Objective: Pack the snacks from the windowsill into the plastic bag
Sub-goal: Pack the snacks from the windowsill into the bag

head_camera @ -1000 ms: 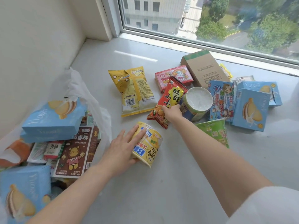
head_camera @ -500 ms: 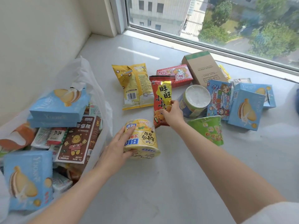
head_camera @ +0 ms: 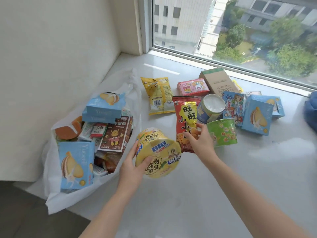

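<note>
My left hand (head_camera: 132, 166) grips a yellow instant-noodle cup (head_camera: 158, 152), lifted and tilted with its lid toward me, just right of the white plastic bag (head_camera: 56, 196). The bag lies open on the windowsill (head_camera: 214, 194) at the left, holding several snacks, among them blue cake boxes (head_camera: 75, 164) and a brown bear biscuit box (head_camera: 115, 134). My right hand (head_camera: 200, 143) pinches the lower part of a red and gold snack packet (head_camera: 186, 121), held upright above the sill.
More snacks lie behind: a yellow bag (head_camera: 158, 95), a pink box (head_camera: 193, 86), a cardboard box (head_camera: 217, 81), a blue cup on its side (head_camera: 211, 107), a green cup (head_camera: 223, 134), a cartoon packet (head_camera: 234, 107) and blue cake boxes (head_camera: 259, 115). A wall stands at the left, the window behind.
My left hand has lifted the yellow cup off the sill and tipped it toward the bag. My right hand has raised the red packet upright and drawn it nearer.
</note>
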